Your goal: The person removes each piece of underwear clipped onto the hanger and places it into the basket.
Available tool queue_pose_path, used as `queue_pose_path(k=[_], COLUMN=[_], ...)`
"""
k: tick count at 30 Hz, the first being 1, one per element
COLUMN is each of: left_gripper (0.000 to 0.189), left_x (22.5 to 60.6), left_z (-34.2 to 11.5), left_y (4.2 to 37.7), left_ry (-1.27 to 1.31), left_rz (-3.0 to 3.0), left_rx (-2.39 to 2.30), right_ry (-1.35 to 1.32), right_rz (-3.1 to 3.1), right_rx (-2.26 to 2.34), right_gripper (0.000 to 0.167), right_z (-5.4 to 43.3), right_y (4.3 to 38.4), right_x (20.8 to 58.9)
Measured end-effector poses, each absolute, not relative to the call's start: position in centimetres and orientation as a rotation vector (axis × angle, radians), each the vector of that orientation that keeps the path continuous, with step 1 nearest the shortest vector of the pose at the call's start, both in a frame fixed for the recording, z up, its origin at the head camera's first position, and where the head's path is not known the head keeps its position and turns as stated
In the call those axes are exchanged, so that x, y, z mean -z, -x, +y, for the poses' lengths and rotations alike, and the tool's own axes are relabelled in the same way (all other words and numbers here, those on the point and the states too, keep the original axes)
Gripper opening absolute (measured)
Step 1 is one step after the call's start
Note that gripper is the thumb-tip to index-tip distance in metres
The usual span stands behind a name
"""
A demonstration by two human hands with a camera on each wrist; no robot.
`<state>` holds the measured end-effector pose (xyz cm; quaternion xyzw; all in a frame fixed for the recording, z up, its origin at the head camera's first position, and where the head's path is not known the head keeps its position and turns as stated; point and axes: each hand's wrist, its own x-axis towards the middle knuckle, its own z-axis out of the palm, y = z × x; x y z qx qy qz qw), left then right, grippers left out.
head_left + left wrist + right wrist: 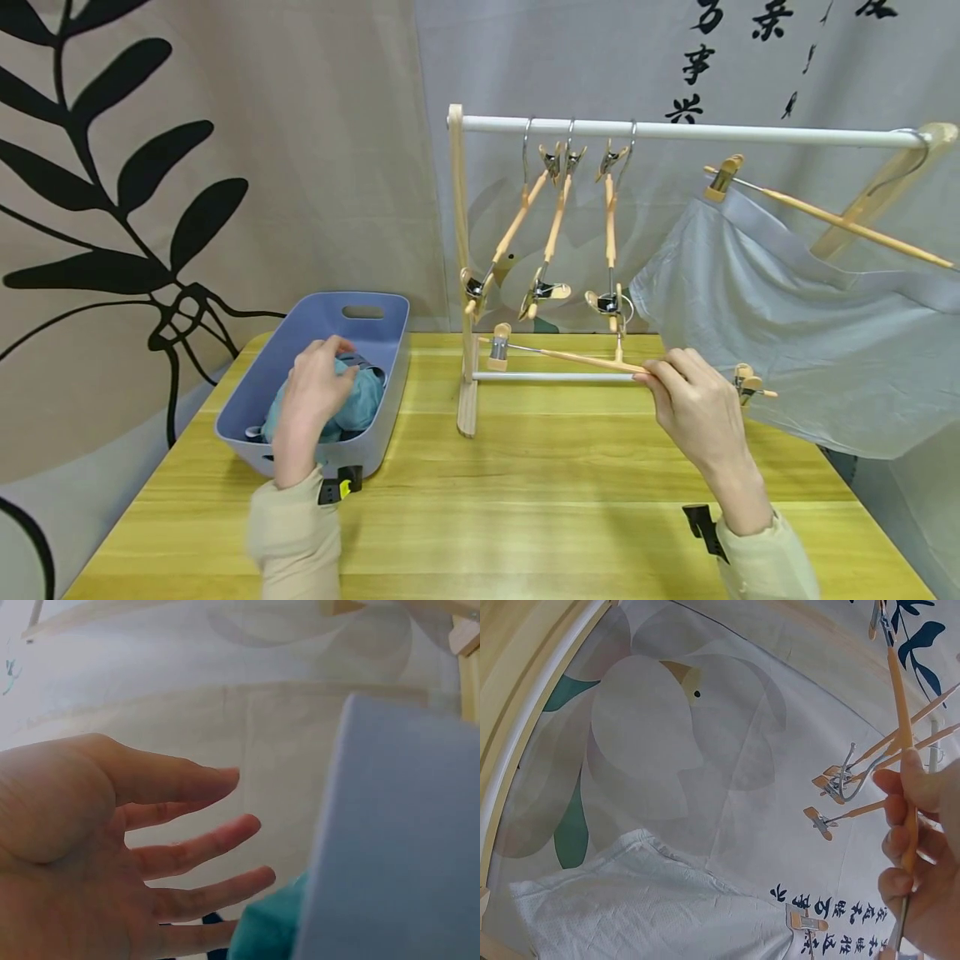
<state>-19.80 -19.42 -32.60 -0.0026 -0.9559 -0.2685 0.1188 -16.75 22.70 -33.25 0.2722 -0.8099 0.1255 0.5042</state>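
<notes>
My right hand [697, 408] grips a wooden clip hanger [577, 359] by its bar, low in front of the rack, with a clip at each end. No garment hangs from its clips. In the right wrist view, the fingers [896, 883] curl round the bar. My left hand [311, 396] is over the blue-grey basket [399, 367], beside a bundle of teal cloth [360, 404] that lies inside with some darker cloth. The left wrist view has its fingers [202, 847] loosely spread, with nothing between them, next to the basket's wall [397, 840].
A rack with a white top rail [697, 132] stands behind my right hand. Several clip hangers [555, 217] hang at its left. On the right, a pale grey garment [787, 333] hangs from another clip hanger. All stand on or over a wooden table [540, 483].
</notes>
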Motion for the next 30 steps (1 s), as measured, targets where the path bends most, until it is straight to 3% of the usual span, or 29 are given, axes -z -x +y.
queue_pose_path(k=[15, 30], left_gripper=[0.025, 0.041], left_x=[34.2, 34.6], left_z=[-14.8, -9.3], left_y=[22.5, 25.8], left_ry=[0.192, 0.282], left_rz=[-2.695, -2.563], left_rx=[0.825, 1.047], right_ry=[-0.637, -0.613], right_rz=[-1.937, -1.957], right_rx=[-0.297, -0.285], right_gripper=[0.048, 0.049], right_z=[23.3, 23.9], right_y=[16.8, 16.7], right_x=[33.2, 33.0])
